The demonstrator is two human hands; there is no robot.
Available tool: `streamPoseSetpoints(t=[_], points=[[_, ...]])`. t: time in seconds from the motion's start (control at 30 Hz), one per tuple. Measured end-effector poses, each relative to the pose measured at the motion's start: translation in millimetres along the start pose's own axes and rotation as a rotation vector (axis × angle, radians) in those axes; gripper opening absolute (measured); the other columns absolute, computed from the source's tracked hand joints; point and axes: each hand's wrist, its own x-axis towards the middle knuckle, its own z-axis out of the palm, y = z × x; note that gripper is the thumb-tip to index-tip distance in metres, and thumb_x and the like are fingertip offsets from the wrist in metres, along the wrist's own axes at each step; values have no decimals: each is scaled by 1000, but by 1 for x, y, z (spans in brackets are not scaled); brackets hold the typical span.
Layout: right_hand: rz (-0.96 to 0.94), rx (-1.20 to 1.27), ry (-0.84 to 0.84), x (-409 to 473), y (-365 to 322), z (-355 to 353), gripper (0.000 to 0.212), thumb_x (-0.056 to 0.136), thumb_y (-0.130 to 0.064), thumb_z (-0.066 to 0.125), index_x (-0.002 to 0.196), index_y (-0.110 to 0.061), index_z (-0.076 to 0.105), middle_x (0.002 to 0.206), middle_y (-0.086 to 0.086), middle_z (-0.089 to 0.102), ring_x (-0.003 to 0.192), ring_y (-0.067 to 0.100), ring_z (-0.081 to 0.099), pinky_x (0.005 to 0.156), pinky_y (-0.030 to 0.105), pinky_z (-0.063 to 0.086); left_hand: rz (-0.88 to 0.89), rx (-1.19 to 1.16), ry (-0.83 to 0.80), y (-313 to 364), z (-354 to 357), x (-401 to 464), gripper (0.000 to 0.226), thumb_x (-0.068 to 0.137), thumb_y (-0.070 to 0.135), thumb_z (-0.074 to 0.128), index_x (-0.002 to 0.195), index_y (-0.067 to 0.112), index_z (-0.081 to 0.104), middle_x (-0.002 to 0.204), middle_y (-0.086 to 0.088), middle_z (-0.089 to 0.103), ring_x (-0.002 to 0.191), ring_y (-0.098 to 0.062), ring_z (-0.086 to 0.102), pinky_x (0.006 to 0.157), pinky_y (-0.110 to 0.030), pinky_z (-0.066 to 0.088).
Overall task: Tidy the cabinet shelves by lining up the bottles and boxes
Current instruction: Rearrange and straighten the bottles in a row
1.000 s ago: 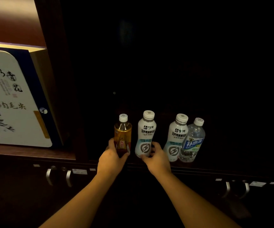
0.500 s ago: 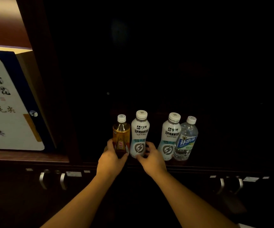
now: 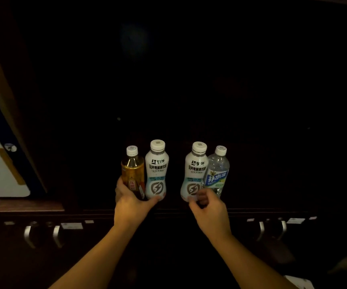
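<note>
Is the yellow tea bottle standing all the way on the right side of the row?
No, the amber tea bottle stands at the left end of the row, held by the left hand, while the clear water bottle is rightmost.

Dim light, dark wooden cabinet (image 3: 189,80) interior, reddish shelf edge (image 3: 22,205) at left, metal door handles (image 3: 28,236) below

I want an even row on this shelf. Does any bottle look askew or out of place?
The right white bottle leans against the clear water bottle, leaving a gap to the left white bottle. Nothing spilled.
</note>
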Motion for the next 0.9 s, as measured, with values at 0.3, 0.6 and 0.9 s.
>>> streamPoseSetpoints(t=[0.3, 0.6, 0.9], points=[[214, 35, 78, 18, 29, -33, 107, 61, -48, 92, 144, -19, 31, 144, 4, 34, 128, 18, 43, 96, 30, 45, -56, -129, 16, 5, 3, 4, 145, 20, 81, 78, 142, 36, 14, 134, 4, 48, 123, -23, 52, 88, -36, 44], [201, 181, -110, 39, 36, -25, 98, 62, -35, 94, 142, -31, 37, 113, -21, 63, 107, 7, 63, 82, 19, 48, -69, -125, 3, 9, -1, 4, 147, 17, 84, 77, 142, 37, 16, 126, 13, 46, 118, -17, 52, 87, -35, 46], [214, 183, -77, 39, 34, -18, 86, 63, -35, 94, 132, -33, 43, 108, -20, 64, 98, 1, 62, 75, 15, 47, -64, -122, -3, 14, -1, 1, 141, 20, 78, 82, 140, 39, 18, 132, 6, 50, 117, -17, 54, 86, -34, 47]])
